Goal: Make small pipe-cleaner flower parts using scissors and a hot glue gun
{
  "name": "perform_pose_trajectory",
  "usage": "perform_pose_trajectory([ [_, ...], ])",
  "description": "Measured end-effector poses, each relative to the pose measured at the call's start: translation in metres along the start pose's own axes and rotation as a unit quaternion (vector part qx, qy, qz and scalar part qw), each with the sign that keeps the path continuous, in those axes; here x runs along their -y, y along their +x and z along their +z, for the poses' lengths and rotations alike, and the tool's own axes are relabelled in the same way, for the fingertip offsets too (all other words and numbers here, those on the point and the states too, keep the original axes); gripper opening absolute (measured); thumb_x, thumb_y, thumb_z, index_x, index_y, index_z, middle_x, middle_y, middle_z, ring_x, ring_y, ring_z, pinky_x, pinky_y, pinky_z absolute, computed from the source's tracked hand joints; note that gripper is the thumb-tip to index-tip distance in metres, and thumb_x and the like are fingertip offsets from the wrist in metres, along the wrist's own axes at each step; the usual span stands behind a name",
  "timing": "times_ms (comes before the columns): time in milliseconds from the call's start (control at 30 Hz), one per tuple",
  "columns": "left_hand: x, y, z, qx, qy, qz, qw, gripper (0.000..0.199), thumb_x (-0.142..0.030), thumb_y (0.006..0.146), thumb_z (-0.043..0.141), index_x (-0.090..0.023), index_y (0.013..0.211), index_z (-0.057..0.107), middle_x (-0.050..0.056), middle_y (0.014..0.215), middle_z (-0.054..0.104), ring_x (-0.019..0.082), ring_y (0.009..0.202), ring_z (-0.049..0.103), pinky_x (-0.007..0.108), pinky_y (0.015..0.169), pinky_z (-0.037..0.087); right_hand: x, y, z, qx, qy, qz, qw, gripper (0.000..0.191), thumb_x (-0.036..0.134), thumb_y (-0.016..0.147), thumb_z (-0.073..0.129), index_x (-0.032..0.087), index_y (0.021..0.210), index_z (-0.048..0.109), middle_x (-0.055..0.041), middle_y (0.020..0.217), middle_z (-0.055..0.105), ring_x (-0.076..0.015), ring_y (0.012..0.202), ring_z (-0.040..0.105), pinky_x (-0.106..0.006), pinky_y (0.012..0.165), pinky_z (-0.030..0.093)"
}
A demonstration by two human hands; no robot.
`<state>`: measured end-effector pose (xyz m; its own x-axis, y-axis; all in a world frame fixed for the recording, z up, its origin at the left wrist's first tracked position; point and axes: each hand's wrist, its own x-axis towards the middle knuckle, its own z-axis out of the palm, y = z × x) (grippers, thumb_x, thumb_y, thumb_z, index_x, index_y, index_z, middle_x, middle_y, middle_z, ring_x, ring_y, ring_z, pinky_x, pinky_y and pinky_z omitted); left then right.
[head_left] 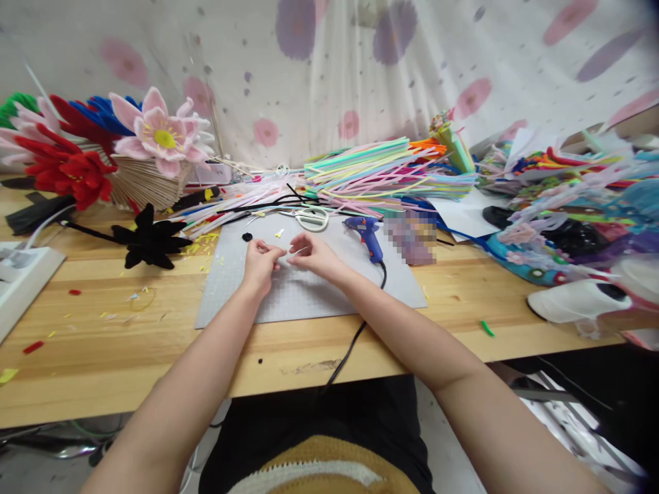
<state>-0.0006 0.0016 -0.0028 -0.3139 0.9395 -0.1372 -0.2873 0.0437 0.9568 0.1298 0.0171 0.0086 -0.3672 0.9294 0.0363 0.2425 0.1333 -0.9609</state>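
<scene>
Over the grey cutting mat point(319, 295), my left hand point(261, 264) has its fingers pinched together, near a small black round piece point(247, 237). My right hand point(315, 255) is just to the right, its thumb and fingers curled towards my left hand. Something pale and thin seems to lie between the fingertips, too small to make out. Scissors with pale handles point(311, 219) lie behind my hands. A blue glue gun point(366, 237) rests on the mat to the right of my right hand.
Bundles of coloured pipe cleaners point(371, 171) lie at the back. Fuzzy flowers point(154, 134) and a black flower point(149, 237) are at left, beside a white power strip point(31, 281). A white spool point(576, 300) is at right. The glue gun's cord point(355, 339) crosses the table's front edge.
</scene>
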Motion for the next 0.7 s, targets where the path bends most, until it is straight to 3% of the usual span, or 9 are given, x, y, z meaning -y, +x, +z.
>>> perform_pose_trajectory([
  [67, -0.001, -0.001, 0.000, 0.002, -0.010, -0.005, 1.000, 0.047, -0.011, 0.045, 0.062, -0.023, 0.076, 0.028, -0.013, 0.051, 0.044, 0.005, 0.040, 0.040, 0.016, 0.037, 0.025, -0.008, 0.006, 0.011, 0.036, 0.018, 0.019, 0.999, 0.041, 0.018, 0.056, 0.071, 0.020, 0.088, 0.046, 0.0027, 0.079, 0.059, -0.0102, 0.068, 0.058, -0.025, 0.065, 0.047],
  [133, -0.001, -0.002, 0.001, 0.003, -0.016, -0.006, 1.000, 0.047, -0.011, 0.044, 0.062, -0.023, 0.076, 0.028, -0.013, 0.050, 0.043, 0.006, 0.040, 0.042, 0.016, 0.037, 0.024, -0.012, 0.009, 0.017, 0.035, -0.009, 0.016, 0.999, 0.041, 0.017, 0.056, 0.070, 0.020, 0.089, 0.046, 0.0049, 0.073, 0.058, -0.0104, 0.067, 0.057, -0.025, 0.064, 0.045],
  [333, -0.001, -0.002, 0.001, -0.003, 0.004, 0.007, 1.000, 0.043, -0.009, 0.045, 0.059, -0.023, 0.074, 0.030, -0.013, 0.049, 0.040, 0.005, 0.039, 0.040, 0.016, 0.036, 0.022, -0.004, 0.006, 0.021, -0.059, -0.127, 0.027, 0.990, 0.028, 0.019, 0.066, 0.063, 0.022, 0.090, 0.047, 0.0051, 0.070, 0.061, -0.0124, 0.069, 0.058, -0.026, 0.065, 0.041],
  [500, 0.002, -0.002, -0.001, 0.004, 0.038, 0.007, 0.999, 0.040, -0.011, 0.048, 0.061, -0.022, 0.073, 0.031, -0.011, 0.053, 0.042, 0.004, 0.039, 0.036, 0.015, 0.035, 0.024, -0.004, 0.003, 0.020, -0.095, -0.149, -0.023, 0.984, 0.022, 0.017, 0.071, 0.058, 0.023, 0.088, 0.046, 0.0052, 0.070, 0.062, -0.0118, 0.068, 0.058, -0.027, 0.066, 0.040],
  [600, 0.002, -0.003, -0.001, 0.014, 0.064, 0.011, 0.998, 0.042, -0.017, 0.051, 0.067, -0.022, 0.077, 0.035, -0.007, 0.063, 0.050, 0.006, 0.045, 0.044, 0.016, 0.037, 0.029, -0.005, 0.003, 0.018, -0.107, -0.138, -0.029, 0.984, 0.019, 0.016, 0.071, 0.058, 0.023, 0.083, 0.046, 0.0057, 0.067, 0.060, -0.0112, 0.066, 0.057, -0.026, 0.065, 0.040],
  [700, 0.002, -0.001, -0.002, -0.026, 0.060, 0.053, 0.996, 0.043, -0.024, 0.054, 0.070, -0.021, 0.083, 0.038, -0.002, 0.083, 0.054, 0.009, 0.061, 0.054, 0.018, 0.044, 0.040, -0.007, 0.004, 0.015, -0.111, -0.084, 0.006, 0.990, 0.022, 0.016, 0.068, 0.061, 0.022, 0.081, 0.045, 0.0068, 0.063, 0.058, -0.0104, 0.063, 0.056, -0.026, 0.065, 0.041],
])
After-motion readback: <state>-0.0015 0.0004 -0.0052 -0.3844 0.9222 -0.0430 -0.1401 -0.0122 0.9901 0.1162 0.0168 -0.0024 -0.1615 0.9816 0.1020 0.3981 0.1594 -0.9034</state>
